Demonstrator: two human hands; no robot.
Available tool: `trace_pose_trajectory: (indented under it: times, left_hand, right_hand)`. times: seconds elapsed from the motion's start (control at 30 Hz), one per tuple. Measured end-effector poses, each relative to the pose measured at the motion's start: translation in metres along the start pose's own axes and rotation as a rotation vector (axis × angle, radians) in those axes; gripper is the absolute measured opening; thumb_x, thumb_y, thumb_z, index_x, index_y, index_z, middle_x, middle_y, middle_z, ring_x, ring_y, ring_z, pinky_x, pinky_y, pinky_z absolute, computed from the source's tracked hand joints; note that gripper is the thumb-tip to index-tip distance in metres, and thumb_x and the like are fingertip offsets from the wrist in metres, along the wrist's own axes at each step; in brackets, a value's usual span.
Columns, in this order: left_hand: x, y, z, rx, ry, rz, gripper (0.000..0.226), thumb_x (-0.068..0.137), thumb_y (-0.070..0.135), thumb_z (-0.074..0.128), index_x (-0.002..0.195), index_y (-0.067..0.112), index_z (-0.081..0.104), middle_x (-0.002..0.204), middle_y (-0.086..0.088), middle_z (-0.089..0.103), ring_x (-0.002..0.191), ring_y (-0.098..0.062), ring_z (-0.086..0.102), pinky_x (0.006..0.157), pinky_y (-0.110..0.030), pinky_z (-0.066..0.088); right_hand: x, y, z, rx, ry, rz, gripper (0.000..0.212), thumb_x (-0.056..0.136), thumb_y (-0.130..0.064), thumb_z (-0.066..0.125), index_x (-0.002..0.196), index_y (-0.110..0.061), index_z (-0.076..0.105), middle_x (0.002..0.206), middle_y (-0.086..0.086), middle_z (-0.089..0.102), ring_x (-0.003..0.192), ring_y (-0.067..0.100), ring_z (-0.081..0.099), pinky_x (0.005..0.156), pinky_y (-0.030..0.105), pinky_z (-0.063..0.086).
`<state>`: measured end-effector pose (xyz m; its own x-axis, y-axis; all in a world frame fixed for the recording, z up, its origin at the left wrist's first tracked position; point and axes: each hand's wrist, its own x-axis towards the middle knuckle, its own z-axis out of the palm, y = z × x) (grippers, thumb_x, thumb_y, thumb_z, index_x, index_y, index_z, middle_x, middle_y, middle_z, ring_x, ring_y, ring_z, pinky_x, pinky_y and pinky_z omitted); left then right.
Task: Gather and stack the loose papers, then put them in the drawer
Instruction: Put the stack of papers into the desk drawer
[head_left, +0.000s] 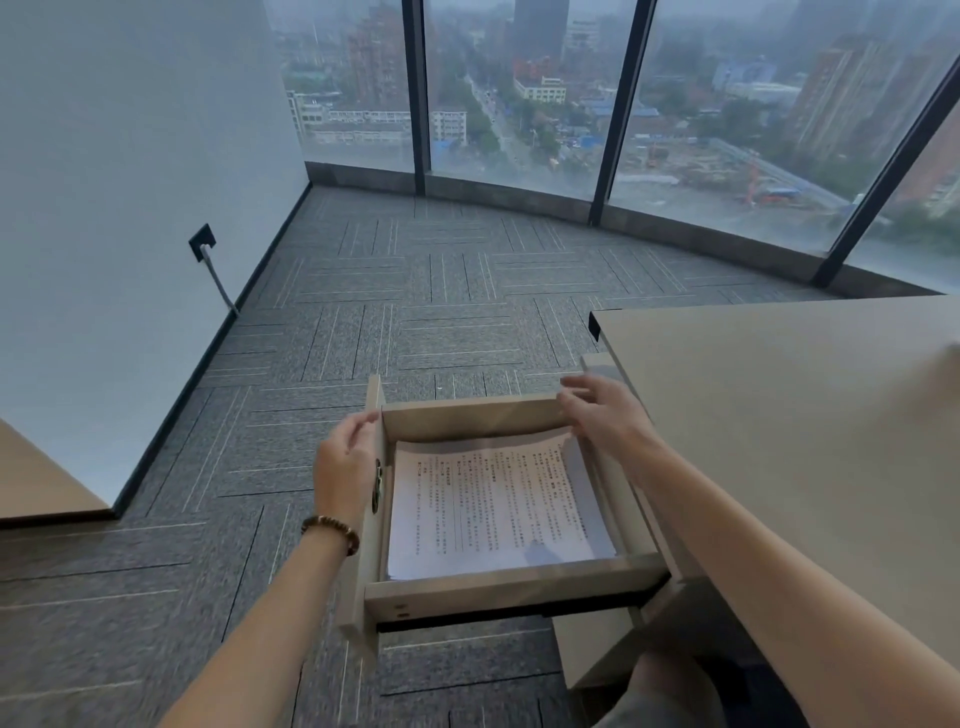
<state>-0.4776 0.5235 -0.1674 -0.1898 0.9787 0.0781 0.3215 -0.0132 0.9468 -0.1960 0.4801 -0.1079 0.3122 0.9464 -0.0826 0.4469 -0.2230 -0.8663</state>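
Note:
A stack of printed white papers lies flat inside the pulled-out beige drawer, its far edge curling up slightly against the drawer's far wall. My left hand grips the drawer's front panel at its left side, thumb over the top edge. My right hand hovers with relaxed, spread fingers over the far right corner of the drawer, just above the papers' corner. A beaded bracelet sits on my left wrist.
The desk top stretches right of the drawer, above the cabinet. Grey carpet tiles cover the floor ahead. A white wall with a socket and cable stands left. Tall windows curve along the far side. Another desk corner juts in at left.

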Motion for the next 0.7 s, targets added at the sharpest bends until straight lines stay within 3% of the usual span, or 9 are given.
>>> trace_pose_trajectory:
  times: [0.07,0.13,0.17,0.23,0.3,0.43,0.53,0.7]
  left_hand:
    - [0.008,-0.011,-0.006,-0.077,0.008,-0.092,0.031,0.1,0.019,0.045,0.125,0.019,0.063,0.123,-0.001,0.065,0.103,-0.014,0.061,0.092,-0.034,0.051]
    - [0.014,-0.021,-0.006,-0.211,-0.037,-0.295,0.035,0.101,0.023,0.044,0.132,0.014,0.056,0.137,-0.005,0.056,0.123,-0.019,0.052,0.105,-0.038,0.041]
    - [0.016,-0.027,-0.005,-0.318,-0.056,-0.43,0.034,0.101,0.026,0.044,0.129,0.011,0.057,0.133,-0.011,0.058,0.121,-0.026,0.055,0.103,-0.042,0.044]
    - [0.017,-0.034,-0.005,-0.521,-0.106,-0.66,0.029,0.102,0.029,0.041,0.111,0.009,0.06,0.092,-0.016,0.067,0.084,-0.03,0.063,0.075,-0.04,0.053]
    - [0.021,-0.042,-0.007,-0.551,-0.16,-0.751,0.032,0.105,0.026,0.034,0.096,0.007,0.058,0.068,-0.01,0.057,0.062,-0.024,0.05,0.055,-0.033,0.046]
    - [0.022,-0.047,-0.003,-0.438,-0.22,-0.715,0.026,0.104,0.007,0.035,0.099,0.016,0.059,0.077,-0.013,0.059,0.061,-0.023,0.052,0.047,-0.03,0.051]
    - [0.019,-0.05,0.007,-0.378,-0.201,-0.672,0.027,0.103,0.003,0.039,0.111,0.019,0.06,0.083,-0.014,0.065,0.063,-0.025,0.056,0.052,-0.034,0.052]
    - [0.01,-0.049,0.033,-0.379,-0.169,-0.602,0.025,0.102,0.004,0.043,0.115,0.017,0.061,0.081,-0.011,0.066,0.062,-0.022,0.059,0.043,-0.026,0.053]
  right_hand:
    - [-0.006,-0.009,-0.014,-0.036,0.07,-0.095,0.029,0.098,-0.022,0.061,0.126,-0.015,0.065,0.112,0.004,0.07,0.098,0.015,0.066,0.094,0.039,0.055]
    - [-0.013,-0.012,-0.027,-0.137,0.156,-0.148,0.026,0.098,-0.021,0.059,0.123,-0.019,0.067,0.107,-0.002,0.07,0.095,0.011,0.065,0.089,0.03,0.05]
    - [-0.016,-0.011,-0.033,-0.211,0.201,-0.17,0.026,0.099,-0.021,0.058,0.123,-0.02,0.067,0.107,-0.003,0.07,0.095,0.012,0.064,0.086,0.024,0.045]
    - [-0.019,-0.006,-0.042,-0.372,0.271,-0.218,0.028,0.099,-0.018,0.056,0.124,-0.017,0.067,0.116,0.0,0.067,0.102,0.021,0.063,0.083,0.022,0.037]
    - [-0.017,0.003,-0.051,-0.515,0.291,-0.228,0.03,0.099,-0.015,0.053,0.125,-0.012,0.067,0.131,0.005,0.061,0.114,0.031,0.058,0.09,0.029,0.037]
    - [-0.01,0.02,-0.056,-0.754,0.273,-0.118,0.028,0.101,-0.029,0.046,0.118,-0.017,0.065,0.135,0.014,0.055,0.127,0.036,0.048,0.112,0.047,0.029]
    - [-0.01,0.022,-0.053,-0.77,0.29,-0.129,0.029,0.103,-0.032,0.04,0.114,-0.018,0.062,0.126,0.01,0.057,0.123,0.034,0.048,0.114,0.049,0.028]
    - [-0.007,0.027,-0.053,-0.756,0.294,-0.127,0.028,0.103,-0.031,0.037,0.109,-0.019,0.061,0.123,0.008,0.058,0.126,0.033,0.048,0.118,0.051,0.024]
